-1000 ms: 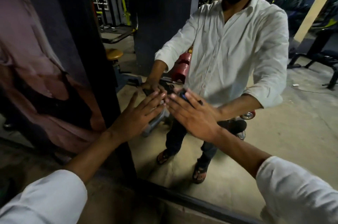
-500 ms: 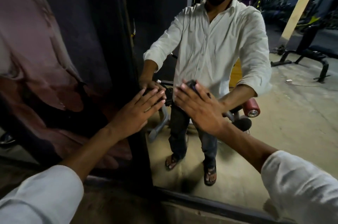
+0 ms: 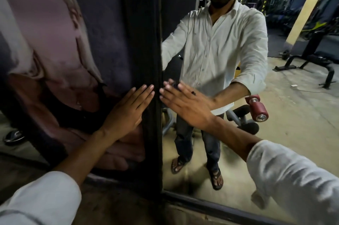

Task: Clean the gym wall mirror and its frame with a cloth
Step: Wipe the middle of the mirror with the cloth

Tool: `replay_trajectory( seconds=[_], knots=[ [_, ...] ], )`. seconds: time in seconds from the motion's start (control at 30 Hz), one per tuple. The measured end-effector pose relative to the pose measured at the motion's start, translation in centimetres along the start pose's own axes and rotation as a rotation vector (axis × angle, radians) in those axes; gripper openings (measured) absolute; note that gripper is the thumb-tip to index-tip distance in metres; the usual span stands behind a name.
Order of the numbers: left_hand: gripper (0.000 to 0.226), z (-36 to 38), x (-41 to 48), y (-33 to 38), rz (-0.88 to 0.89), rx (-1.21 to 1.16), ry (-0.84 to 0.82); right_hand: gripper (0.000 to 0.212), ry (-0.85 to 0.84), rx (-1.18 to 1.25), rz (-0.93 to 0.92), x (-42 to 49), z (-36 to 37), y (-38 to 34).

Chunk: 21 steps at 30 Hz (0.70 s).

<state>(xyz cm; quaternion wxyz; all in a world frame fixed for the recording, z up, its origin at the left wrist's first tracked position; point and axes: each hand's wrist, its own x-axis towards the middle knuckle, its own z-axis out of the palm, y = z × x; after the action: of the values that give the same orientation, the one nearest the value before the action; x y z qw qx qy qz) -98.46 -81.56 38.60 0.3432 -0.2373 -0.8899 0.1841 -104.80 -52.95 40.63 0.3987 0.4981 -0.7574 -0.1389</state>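
Observation:
The wall mirror [image 3: 286, 129] fills the right half and reflects a person in a white shirt. Its black frame [image 3: 152, 41] runs upright through the middle, with a bottom rail [image 3: 211, 204] along the floor. My right hand [image 3: 187, 103] lies flat on the glass just right of the frame, fingers straight. It presses a dark cloth [image 3: 173, 85], of which only small bits peek out between the fingers. Flat on the printed wall panel left of the frame rests my left hand [image 3: 126, 112], its fingertips reaching the frame's edge.
A large pink and dark printed poster [image 3: 55, 41] covers the wall left of the frame. The mirror reflects a machine with red roller pads [image 3: 256, 109], a black bench [image 3: 315, 65], a cream pillar [image 3: 308, 4] and bare concrete floor.
Both hands slid left along the wall. My left hand went from the glass across the frame onto the poster. My right hand with the cloth now sits at the mirror's left edge.

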Motion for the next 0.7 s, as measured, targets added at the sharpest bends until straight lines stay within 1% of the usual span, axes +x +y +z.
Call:
replay_trajectory(
  seconds=[0.07, 0.1, 0.17, 0.23, 0.3, 0.33, 0.4, 0.43, 0.53, 0.63, 0.67, 0.7],
  knots=[
    [0.098, 0.0, -0.6, -0.4, -0.008, 0.010, -0.017, 0.064, -0.020, 0.063, -0.051, 0.4, 0.0, -0.4],
    [0.099, 0.0, -0.8, -0.6, -0.008, 0.019, -0.026, 0.062, 0.007, 0.072, -0.033, 1.0, -0.4, -0.2],
    [0.099, 0.0, -1.0, -0.8, -0.010, 0.023, -0.044, 0.053, 0.096, 0.073, 0.083, 2.6, -1.4, 0.8],
    [0.098, 0.1, -1.0, -0.5, -0.014, 0.019, -0.050, 0.040, 0.192, 0.131, 0.226, 4.2, -2.6, 1.3],
    [0.097, 0.4, -1.0, -0.1, -0.030, 0.018, -0.040, 0.031, 0.235, 0.177, 0.266, 4.8, -2.6, 0.8],
    [0.098, 0.6, -1.0, 0.1, -0.042, 0.008, -0.037, 0.031, 0.227, 0.192, 0.275, 4.5, -2.2, 0.4],
    [0.098, 0.9, -1.1, 0.7, -0.055, -0.010, -0.041, 0.038, 0.193, 0.189, 0.283, 2.9, -0.1, -1.0],
    [0.100, 1.1, -1.3, 1.1, -0.047, -0.011, -0.050, 0.041, 0.166, 0.205, 0.244, 1.8, 1.0, -1.9],
    [0.104, 2.0, -1.8, 2.6, 0.019, -0.002, -0.091, 0.037, -0.017, 0.189, -0.009, -2.8, 4.5, -5.5],
    [0.106, 2.8, -2.0, 3.9, 0.066, -0.003, -0.123, 0.026, -0.206, 0.209, -0.135, -6.9, 6.6, -8.5],
    [0.106, 3.0, -2.0, 4.2, 0.072, -0.004, -0.128, 0.024, -0.243, 0.226, -0.168, -7.5, 6.5, -8.4],
    [0.105, 3.1, -2.0, 4.3, 0.072, -0.005, -0.129, 0.023, -0.232, 0.202, -0.190, -7.8, 6.3, -7.9]
  ],
)
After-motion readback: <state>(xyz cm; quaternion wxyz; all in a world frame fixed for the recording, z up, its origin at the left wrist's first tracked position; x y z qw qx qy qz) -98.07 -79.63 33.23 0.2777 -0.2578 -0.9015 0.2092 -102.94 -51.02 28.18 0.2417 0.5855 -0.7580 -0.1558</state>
